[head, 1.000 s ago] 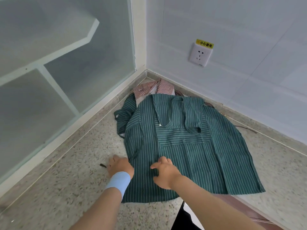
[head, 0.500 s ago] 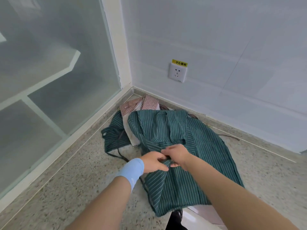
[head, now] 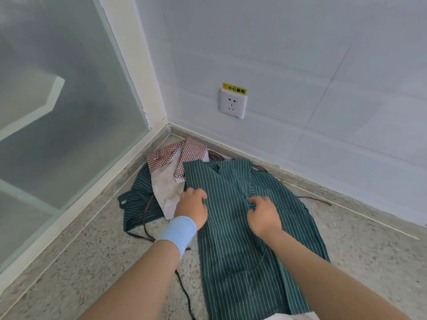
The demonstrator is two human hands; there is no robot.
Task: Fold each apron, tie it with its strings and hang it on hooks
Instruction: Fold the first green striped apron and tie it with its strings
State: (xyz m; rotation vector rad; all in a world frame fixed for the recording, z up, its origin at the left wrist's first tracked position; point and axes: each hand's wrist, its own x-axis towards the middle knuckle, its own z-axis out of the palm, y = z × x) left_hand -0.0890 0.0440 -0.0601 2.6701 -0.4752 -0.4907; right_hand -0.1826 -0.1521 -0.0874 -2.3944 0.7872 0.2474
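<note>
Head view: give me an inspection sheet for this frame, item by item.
Surface: speckled stone surface, running into a corner.
Job's things: green striped apron laid flat, partly folded; second green apron crumpled to its left; checked apron behind, in the corner; dark strings lying loose.
Clutter: nothing seen.
Hands: left hand and right hand both grip the green striped apron with curled fingers.
Cables: nothing seen.
Surroundings: tiled wall; wall socket, nothing plugged in; frosted glass panel.

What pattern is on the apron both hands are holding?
The apron is dark green with thin white stripes, clearest in the head view.
</note>
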